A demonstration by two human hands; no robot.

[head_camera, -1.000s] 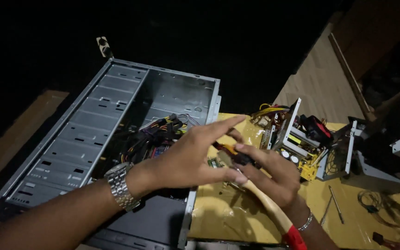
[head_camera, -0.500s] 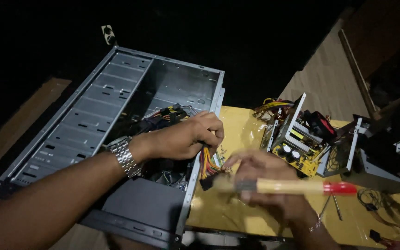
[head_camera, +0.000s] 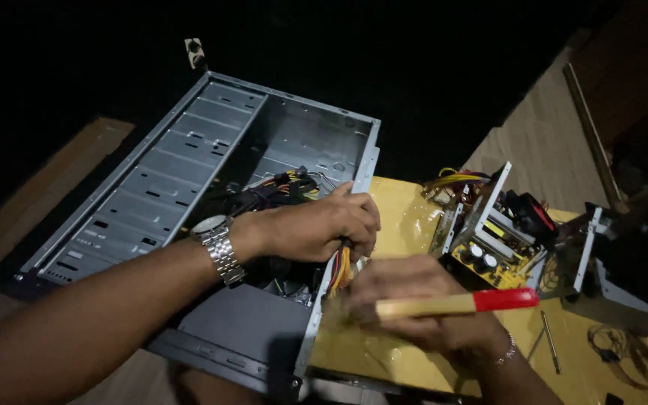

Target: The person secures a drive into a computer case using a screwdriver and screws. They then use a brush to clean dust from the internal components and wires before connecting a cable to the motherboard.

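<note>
Your left hand point(head_camera: 324, 225) gripped a bundle of orange and yellow wires point(head_camera: 341, 266) at the edge of the open computer case point(head_camera: 181, 172), while your right hand point(head_camera: 421, 307) closed around a wooden handle with a red end point(head_camera: 455, 302) just beside them, over the yellow sheet point(head_camera: 399, 217).

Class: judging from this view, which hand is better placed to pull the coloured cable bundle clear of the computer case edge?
Left. The left hand already grips the bundle of orange and yellow cables at the grey metal computer case edge; the right hand is occupied holding a wooden-handled, red-tipped tool.
</note>
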